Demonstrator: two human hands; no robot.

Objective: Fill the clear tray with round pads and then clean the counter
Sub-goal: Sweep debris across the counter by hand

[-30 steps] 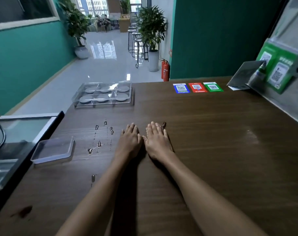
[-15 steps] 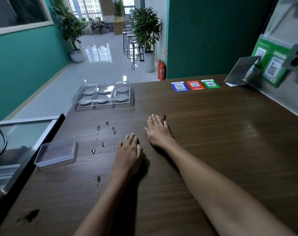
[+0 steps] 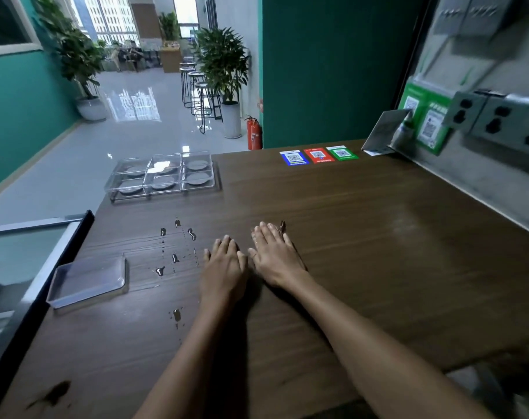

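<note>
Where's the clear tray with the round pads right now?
The clear tray sits at the counter's far left edge, beyond the water drops.

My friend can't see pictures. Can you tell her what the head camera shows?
Two bare hands, left hand and right hand, lie flat side by side on a brown wooden counter. Water drops sit left of them, and farther back a clear tray holds six round pads.

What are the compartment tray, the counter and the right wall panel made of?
Compartment tray: clear rigid plastic, likely; pads show through its glossy walls.
Counter: dark wood-grain, maybe laminate; streaky grain, soft sheen.
Wall panel: brushed metal, probably stainless; grey, dull reflections.
</note>
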